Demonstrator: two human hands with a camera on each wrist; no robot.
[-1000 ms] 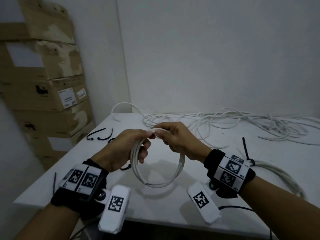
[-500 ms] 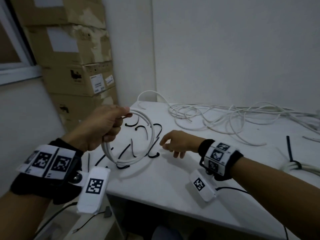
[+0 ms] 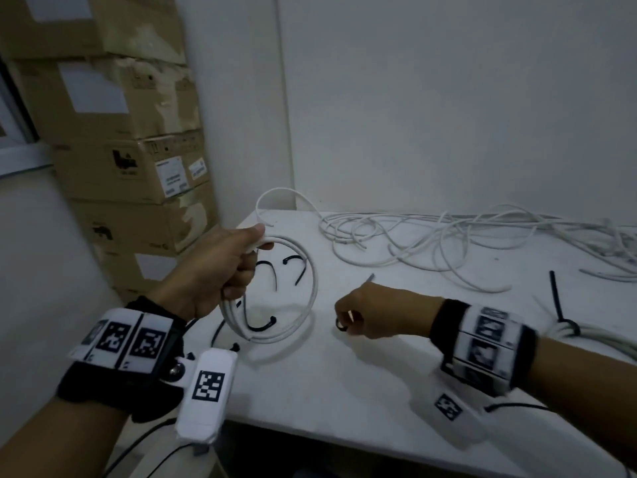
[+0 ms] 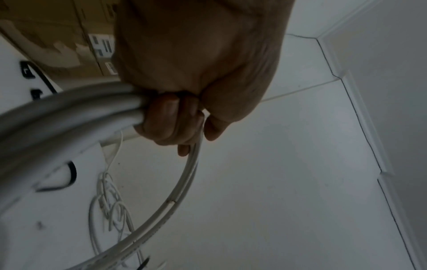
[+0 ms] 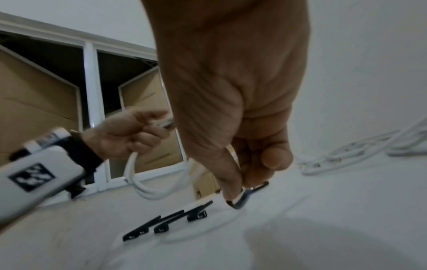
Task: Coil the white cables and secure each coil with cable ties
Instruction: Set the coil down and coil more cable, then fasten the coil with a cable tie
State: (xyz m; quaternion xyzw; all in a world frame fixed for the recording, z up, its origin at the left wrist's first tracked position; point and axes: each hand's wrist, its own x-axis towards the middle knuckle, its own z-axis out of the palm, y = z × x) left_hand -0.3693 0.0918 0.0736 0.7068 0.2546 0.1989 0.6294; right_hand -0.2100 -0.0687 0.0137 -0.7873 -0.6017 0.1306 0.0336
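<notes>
My left hand (image 3: 234, 267) grips a round coil of white cable (image 3: 306, 305) and holds it upright above the left end of the white table (image 3: 344, 391); the left wrist view shows the fingers wrapped round the coil (image 4: 69, 113). To its right, my right hand (image 3: 351, 315) pinches a black cable tie (image 3: 369, 278) just above the tabletop. The right wrist view shows the thumb and fingers closed on that black cable tie (image 5: 249, 193). Several more black cable ties (image 3: 296, 267) lie on the table behind the coil.
A tangle of loose white cables (image 3: 448, 243) spreads across the back of the table. At the right edge lies a coil bound with a black tie (image 3: 565, 326). Stacked cardboard boxes (image 3: 131, 160) stand left of the table against the wall.
My right hand let go of the coil, reached to the ties on the table and picked one up. My left hand carried the coil to the left and keeps it raised.
</notes>
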